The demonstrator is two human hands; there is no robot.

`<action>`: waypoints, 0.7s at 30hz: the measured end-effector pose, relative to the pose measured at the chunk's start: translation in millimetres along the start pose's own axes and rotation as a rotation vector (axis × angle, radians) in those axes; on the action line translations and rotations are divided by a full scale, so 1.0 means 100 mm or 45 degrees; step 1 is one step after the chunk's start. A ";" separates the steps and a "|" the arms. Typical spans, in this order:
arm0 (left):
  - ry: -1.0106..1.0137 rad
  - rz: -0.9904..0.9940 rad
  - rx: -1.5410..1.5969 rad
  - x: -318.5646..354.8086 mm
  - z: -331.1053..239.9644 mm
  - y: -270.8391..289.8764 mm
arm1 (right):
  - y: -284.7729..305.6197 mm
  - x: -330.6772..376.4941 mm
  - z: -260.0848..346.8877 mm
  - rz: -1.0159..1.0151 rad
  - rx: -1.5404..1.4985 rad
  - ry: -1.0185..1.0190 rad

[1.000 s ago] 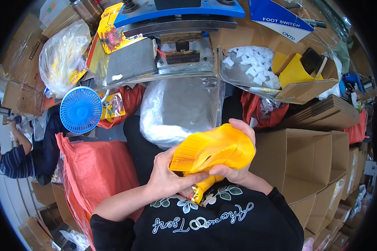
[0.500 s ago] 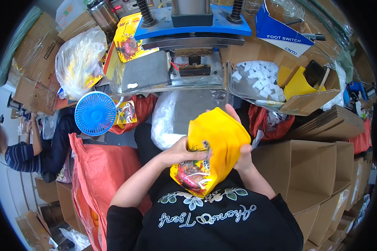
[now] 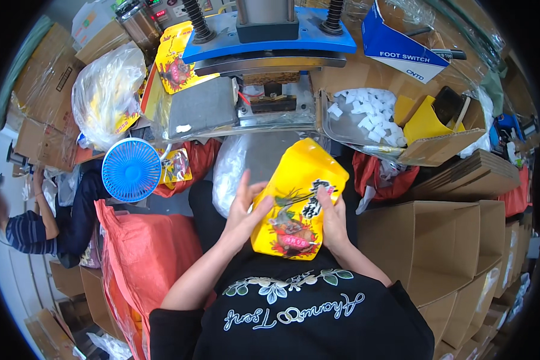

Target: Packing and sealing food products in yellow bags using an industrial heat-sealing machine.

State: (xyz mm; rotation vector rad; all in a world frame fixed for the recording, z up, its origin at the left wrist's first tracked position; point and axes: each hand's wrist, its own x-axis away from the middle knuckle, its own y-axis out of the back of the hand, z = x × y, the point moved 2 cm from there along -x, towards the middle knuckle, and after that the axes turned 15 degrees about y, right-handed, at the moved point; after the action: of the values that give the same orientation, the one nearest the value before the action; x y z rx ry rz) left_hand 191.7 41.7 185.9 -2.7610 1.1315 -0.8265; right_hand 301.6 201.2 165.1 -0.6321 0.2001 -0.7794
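In front of my chest is a yellow printed pouch [image 3: 288,186], tilted, its picture side facing up. Whether more pouches lie beneath it I cannot tell. My right hand [image 3: 336,223] grips its right edge, thumb on the printed face and fingers hidden behind. At the left edge my left hand [image 3: 245,210] has its thumb and fingers spread, the thumb overlapping the pouch's border. Beyond the pouch stands a press with a blue plate [image 3: 270,43], its lower bed [image 3: 273,105] beneath. A metal tray [image 3: 342,123] right of the press holds small white pieces [image 3: 369,111].
A blue fan [image 3: 131,170] and red sack [image 3: 150,252] stand at my left. Further left sits another person [image 3: 33,225]. Yellow pouches [image 3: 177,66] lie beside the press, near a clear bag [image 3: 109,96]. Open cardboard boxes [image 3: 444,240] line my right side.
The yellow pouch has turned flatter, so its printed face shows more. My left hand has loosened and spread its fingers; my right thumb has come onto the front. The view has shifted slightly.
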 end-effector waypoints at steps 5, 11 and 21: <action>0.188 0.381 0.403 0.24 0.28 -0.14 | -0.06 -0.20 0.15 -0.182 0.040 0.343; 0.035 0.136 0.294 0.04 0.11 -0.37 | -0.30 -0.16 0.30 -0.199 -0.092 0.439; -0.176 0.407 0.676 0.22 -0.56 -0.41 | -0.23 0.27 0.46 0.505 -0.365 0.330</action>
State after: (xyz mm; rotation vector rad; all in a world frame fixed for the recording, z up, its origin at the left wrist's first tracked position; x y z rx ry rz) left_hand 203.4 65.6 253.8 -2.1065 1.0928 -0.7485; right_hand 325.0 190.4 217.2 -0.7314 0.6631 -0.4480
